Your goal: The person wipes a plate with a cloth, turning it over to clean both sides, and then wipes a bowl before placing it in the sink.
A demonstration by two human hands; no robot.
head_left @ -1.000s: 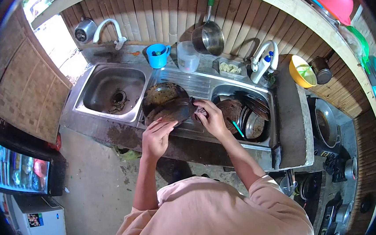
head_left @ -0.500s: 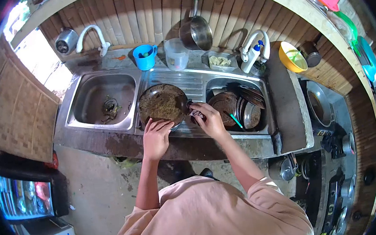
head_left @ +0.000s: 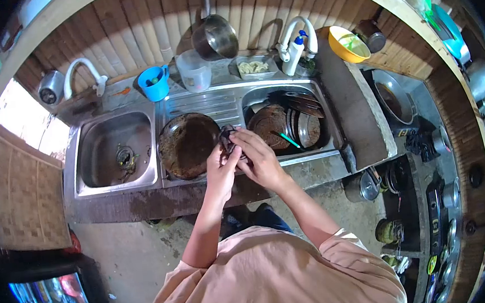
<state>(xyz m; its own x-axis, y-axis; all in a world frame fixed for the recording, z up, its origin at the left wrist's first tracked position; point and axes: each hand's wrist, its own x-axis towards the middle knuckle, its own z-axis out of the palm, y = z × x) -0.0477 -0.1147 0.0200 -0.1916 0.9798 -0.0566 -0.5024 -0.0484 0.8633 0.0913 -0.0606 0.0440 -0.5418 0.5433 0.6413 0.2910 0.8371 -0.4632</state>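
Both my hands meet over the steel drainboard [head_left: 207,104], closed round a dark crumpled wad [head_left: 227,137], which could be cloth or plastic. My left hand [head_left: 221,169] pinches it from the left and my right hand [head_left: 261,160] covers its right side, so much of it is hidden. Just left of my hands a round pan [head_left: 188,150] with a stained brown inside lies on the drainboard, touched by neither hand. To the right, the sink basin [head_left: 324,136] holds dirty plates [head_left: 308,128], with a green-handled utensil [head_left: 288,139] on top.
An empty-looking left basin [head_left: 90,135] has food scraps round its drain. Along the back stand a blue mug [head_left: 155,87], a clear pitcher [head_left: 195,74], a food tray [head_left: 256,68], a pump bottle [head_left: 295,56] and a yellow bowl [head_left: 348,45]. A saucepan [head_left: 215,39] hangs above.
My left hand has left the pan's rim and joined my right hand on the dark wad. The pan now lies flat without a hand on it. The view has shifted.
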